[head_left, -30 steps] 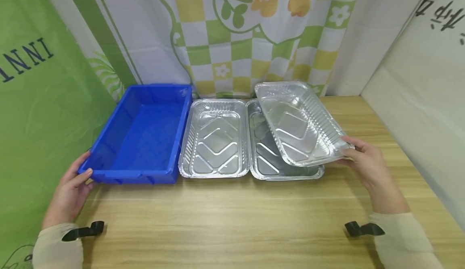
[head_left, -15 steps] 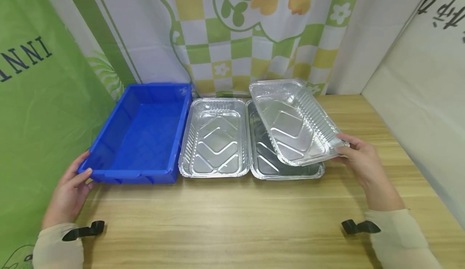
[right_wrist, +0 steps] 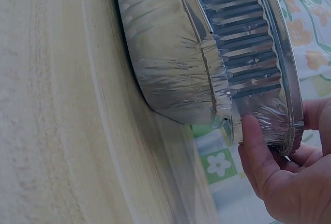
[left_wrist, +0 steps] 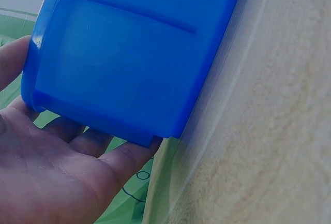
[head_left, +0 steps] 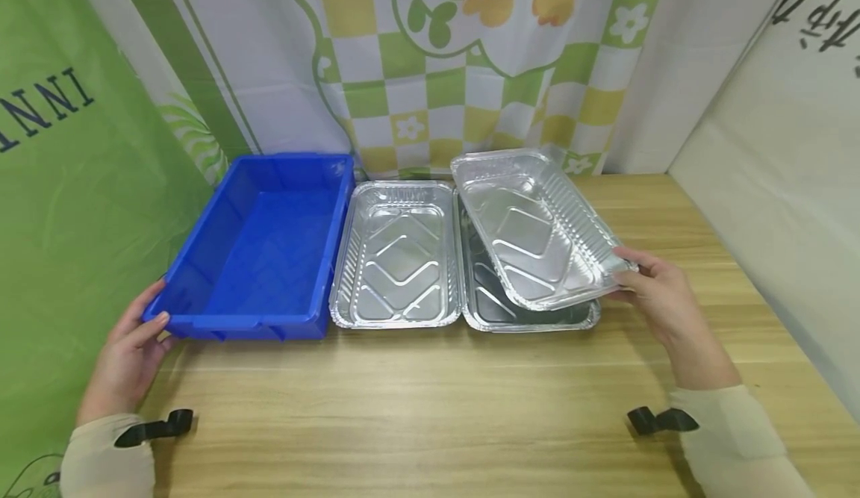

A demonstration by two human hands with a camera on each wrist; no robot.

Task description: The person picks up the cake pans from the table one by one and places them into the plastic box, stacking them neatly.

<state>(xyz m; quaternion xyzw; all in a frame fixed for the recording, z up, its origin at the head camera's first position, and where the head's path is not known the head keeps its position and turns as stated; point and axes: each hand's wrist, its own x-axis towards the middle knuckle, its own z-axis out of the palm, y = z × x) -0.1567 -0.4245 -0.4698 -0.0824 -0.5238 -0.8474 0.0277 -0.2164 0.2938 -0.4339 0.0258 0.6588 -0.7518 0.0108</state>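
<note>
Right hand [head_left: 661,293]: thumb and fingers pinched on near right corner of upper foil tray [head_left: 527,229]. Left hand [head_left: 128,356]: thumb over rim, fingers bent against outer wall, gripping near left corner of blue bin [head_left: 275,251]. Upper foil tray: tilted, askew, above lower foil tray [head_left: 480,287]; whether touching, cannot tell. Middle foil tray [head_left: 403,259]: between blue bin and lower foil tray. All three along back edge of worktop [head_left: 390,401]. Progress, as judged: row set down; upper foil tray not yet settled.
</note>
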